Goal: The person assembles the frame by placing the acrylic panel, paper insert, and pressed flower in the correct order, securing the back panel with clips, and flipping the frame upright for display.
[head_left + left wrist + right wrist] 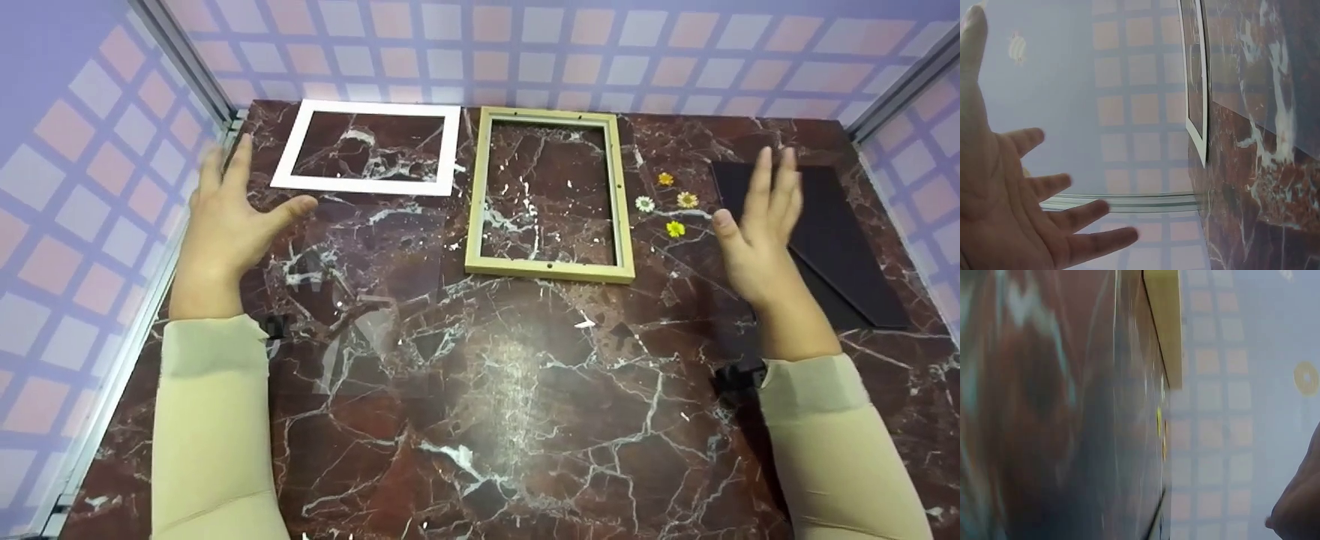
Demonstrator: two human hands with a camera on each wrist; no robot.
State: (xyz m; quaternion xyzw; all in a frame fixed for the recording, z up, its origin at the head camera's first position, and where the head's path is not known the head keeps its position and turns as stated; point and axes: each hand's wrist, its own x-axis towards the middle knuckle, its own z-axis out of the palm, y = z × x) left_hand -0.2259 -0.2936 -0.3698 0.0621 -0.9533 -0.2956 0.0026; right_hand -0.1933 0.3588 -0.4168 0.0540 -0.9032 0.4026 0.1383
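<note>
In the head view my left hand is held up at the left with its fingers spread and nothing in it. A white rectangular mat frame lies just beyond it to the right. My right hand, also empty with straight fingers, overlaps the black backing board in this view. Between the hands lies a gold-coloured picture frame. Several small flower heads, among them a yellow one and a white one, lie between that frame and the right hand. The left wrist view shows the left palm with the fingers apart.
A clear sheet lies flat on the dark red marbled table, near the left forearm. White flecks are scattered inside and around the gold frame. Checked wall panels enclose the back and both sides.
</note>
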